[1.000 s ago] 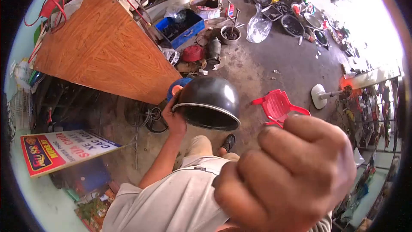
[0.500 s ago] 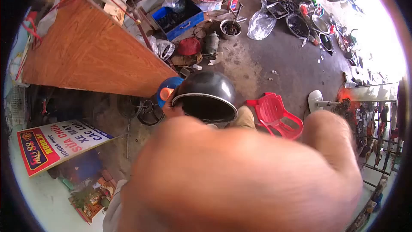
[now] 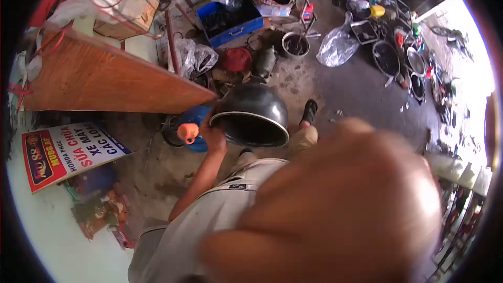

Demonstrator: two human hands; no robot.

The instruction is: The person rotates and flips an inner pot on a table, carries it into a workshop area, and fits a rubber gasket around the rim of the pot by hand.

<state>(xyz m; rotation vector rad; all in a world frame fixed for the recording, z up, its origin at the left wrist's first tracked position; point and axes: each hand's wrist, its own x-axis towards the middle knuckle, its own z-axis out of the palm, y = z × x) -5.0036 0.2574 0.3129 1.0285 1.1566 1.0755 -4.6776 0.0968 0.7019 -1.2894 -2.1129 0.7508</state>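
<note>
From afar, I saw the left hand [image 3: 214, 137] at centre clasping the black bowl [image 3: 254, 100] by its edge, presumably for steadiness, while the right hand's [image 3: 335, 204] grip, blurred lower right, I couldn't tell.

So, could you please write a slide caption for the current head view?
Left hand holds a pale-rimmed black domed shell while the blurred right hand looms close to the camera.

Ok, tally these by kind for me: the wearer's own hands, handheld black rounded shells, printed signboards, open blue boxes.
Hands: 2 (left hand, blurred right hand)
Black rounded shell: 1
Printed signboard: 1
Open blue box: 1
Total: 5
</note>
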